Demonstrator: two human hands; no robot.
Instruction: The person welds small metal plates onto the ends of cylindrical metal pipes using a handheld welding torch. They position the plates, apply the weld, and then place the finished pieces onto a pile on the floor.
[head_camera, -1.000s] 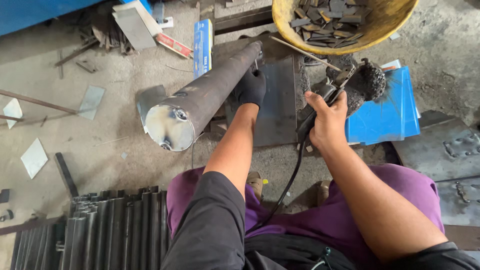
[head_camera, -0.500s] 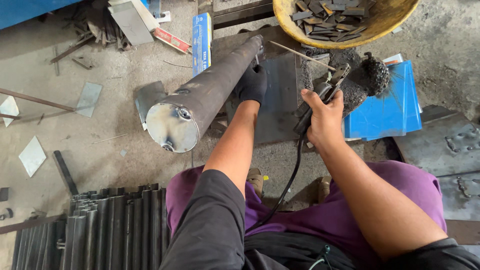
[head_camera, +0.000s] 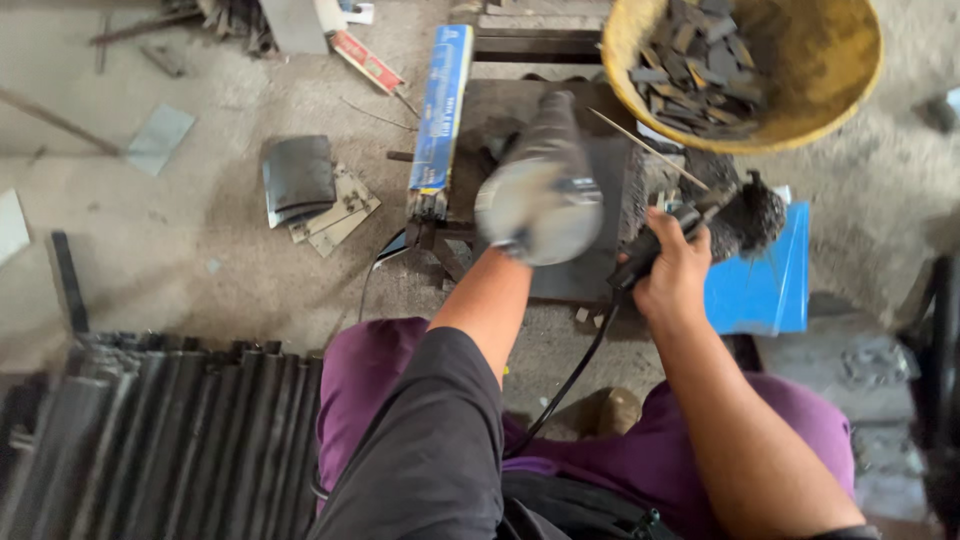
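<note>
Gripping the black power grinder with a bristly wire-wheel head (head_camera: 735, 215), the right hand (head_camera: 672, 275) is curled shut around its handle, forearm stretched forward. The left hand (head_camera: 510, 245) is hidden behind the dull grey round steel pipe (head_camera: 540, 185), which it props up end-on, blurred, above the dark metal stand (head_camera: 590, 270); its grip cannot be told.

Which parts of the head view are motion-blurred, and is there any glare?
Head view: the metal pipe over the left forearm is smeared, its round end a pale blur; the right hand on the wire-brush grinder is sharper; yellow basin and floor are fairly crisp; light is soft and even, no hard glare.
</note>
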